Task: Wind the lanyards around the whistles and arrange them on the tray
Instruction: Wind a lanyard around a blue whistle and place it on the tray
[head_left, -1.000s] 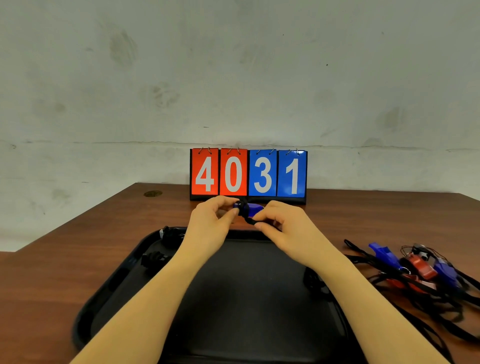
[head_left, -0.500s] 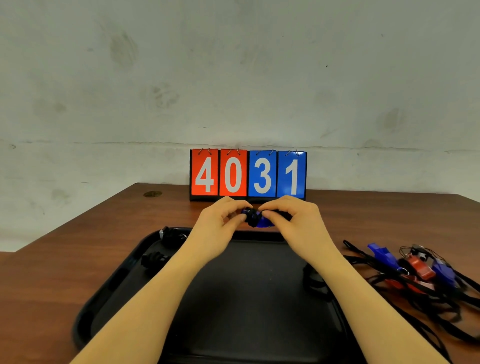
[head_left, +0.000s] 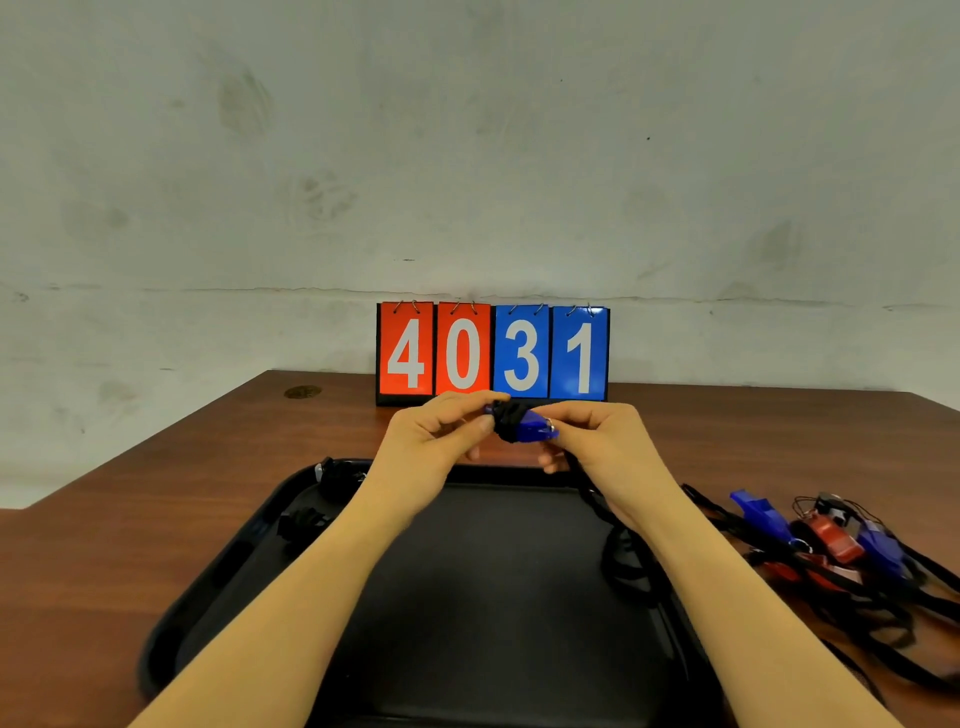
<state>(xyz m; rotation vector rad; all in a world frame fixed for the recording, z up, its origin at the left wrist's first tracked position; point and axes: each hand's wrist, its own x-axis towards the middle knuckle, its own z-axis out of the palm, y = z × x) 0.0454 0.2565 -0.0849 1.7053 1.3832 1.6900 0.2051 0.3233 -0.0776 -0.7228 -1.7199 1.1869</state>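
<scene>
So the black tray (head_left: 218, 577) sits on the brown surface (head_left: 130, 519) and has two already-wrapped whistles in it, one at the far left corner (head_left: 337, 475) and a second bundle (head_left: 301, 522) just in front of it, both near the left rim. Held above the tray's far edge is the blue whistle (head_left: 532, 428), with black lanyard (head_left: 510, 422) coiled round its left half. The left hand (head_left: 431, 447) pinches the wrapped end between thumb and fingers, and the right hand (head_left: 597, 441) pinches the ring end, with loose cord trailing down under that wrist into the tray (head_left: 621, 561). Compared with half a second ago, the right hand has pulled off to the right, so more of the blue body shows now. The unwound pile (head_left: 831, 545) of blue and red whistles lies off to the right, and the scoreboard (head_left: 492, 353) reads 4031.
</scene>
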